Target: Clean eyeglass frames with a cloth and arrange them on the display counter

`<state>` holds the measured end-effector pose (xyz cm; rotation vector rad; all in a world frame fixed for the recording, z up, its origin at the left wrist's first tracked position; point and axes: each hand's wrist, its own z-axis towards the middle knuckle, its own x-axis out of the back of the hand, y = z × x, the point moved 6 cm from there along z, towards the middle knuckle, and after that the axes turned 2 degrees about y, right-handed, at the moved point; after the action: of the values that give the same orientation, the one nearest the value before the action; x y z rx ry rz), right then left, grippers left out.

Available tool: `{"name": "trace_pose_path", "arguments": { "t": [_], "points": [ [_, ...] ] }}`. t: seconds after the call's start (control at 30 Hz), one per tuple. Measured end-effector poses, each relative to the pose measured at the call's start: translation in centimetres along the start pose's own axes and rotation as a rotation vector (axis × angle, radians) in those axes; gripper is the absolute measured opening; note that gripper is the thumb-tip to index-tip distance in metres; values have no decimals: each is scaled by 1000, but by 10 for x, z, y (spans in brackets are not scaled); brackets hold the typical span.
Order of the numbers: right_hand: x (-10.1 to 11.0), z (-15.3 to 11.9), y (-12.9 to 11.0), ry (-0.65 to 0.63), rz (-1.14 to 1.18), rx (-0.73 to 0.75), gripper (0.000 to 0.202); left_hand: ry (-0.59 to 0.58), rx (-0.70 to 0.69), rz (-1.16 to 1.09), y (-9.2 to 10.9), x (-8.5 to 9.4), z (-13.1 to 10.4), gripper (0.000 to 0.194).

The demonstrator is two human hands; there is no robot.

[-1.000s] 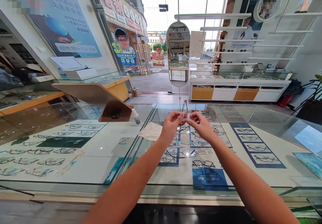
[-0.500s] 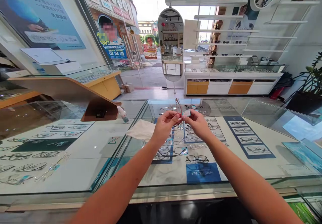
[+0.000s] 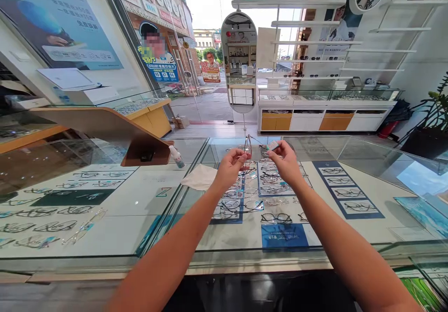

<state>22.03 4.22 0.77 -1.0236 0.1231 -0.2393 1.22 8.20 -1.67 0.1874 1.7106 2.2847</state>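
Above the glass counter, my left hand (image 3: pixel 229 168) pinches a pair of eyeglasses (image 3: pixel 248 145) with a thin frame, thumb and fingers closed near its rim. One thin temple runs right from the frame to my right hand (image 3: pixel 289 163), whose fingertips are closed on that side. A small whitish tag (image 3: pixel 273 145) shows at those fingertips; whether it is fixed to the temple I cannot tell. A pale cloth (image 3: pixel 199 177) lies on the glass left of my left hand. Behind it stands a small white spray bottle (image 3: pixel 177 156).
Under the glass (image 3: pixel 245 243) lie rows of eyeglasses, some on blue cards (image 3: pixel 285 236). A brown wooden stand (image 3: pixel 147 153) rises at the left. Farther back are an oval mirror (image 3: pixel 239 64), wall shelves (image 3: pixel 308 42) and another display case (image 3: pixel 325 98). A potted plant (image 3: pixel 432 116) stands at right.
My right hand has moved right and slightly up, away from my left, with the whitish tag at its fingers. The temple between the hands now shows. The view has shifted slightly.
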Motion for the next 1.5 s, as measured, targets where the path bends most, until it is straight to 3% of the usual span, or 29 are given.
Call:
{"name": "trace_pose_path", "arguments": {
  "t": [0.17, 0.33, 0.37, 0.43, 0.5, 0.57, 0.77, 0.97, 1.13, 1.33, 1.5],
  "points": [
    [29, 6, -19, 208, -175, 226, 23, -114, 20, 107, -1, 4, 4, 55],
    [27, -14, -44, 369, -509, 498, 15, -89, 26, 55, 3, 1, 2, 56],
    [20, -21, -49, 363, -579, 568, 10, -68, 22, 36, 5, 1, 1, 56],
    [1, -30, -53, 214, -670, 651, 9, -45, 14, 10, 7, -1, -1, 54],
    [-19, -36, -49, -5, -728, 649, 19, -59, 6, 7, 8, -4, -4, 52],
    [-30, -39, -42, -116, -781, 620, 30, -79, -8, 24, 9, -7, -5, 51],
    [-25, -36, -35, -80, -873, 552, 33, 18, -86, 77, 15, -5, -8, 46],
    [-15, -27, -25, -28, -906, 478, 25, 168, -111, 19, 17, 10, -2, 53],
    [-17, -24, -15, -99, -931, 432, 30, 262, -111, -95, 20, 23, 1, 57],
    [-21, -29, -28, -75, -750, 425, 33, 163, -123, -29, 19, 6, -5, 49],
    [-35, -34, -24, -237, -529, 376, 39, 5, -137, -20, 20, -15, -14, 39]
  ]
}}
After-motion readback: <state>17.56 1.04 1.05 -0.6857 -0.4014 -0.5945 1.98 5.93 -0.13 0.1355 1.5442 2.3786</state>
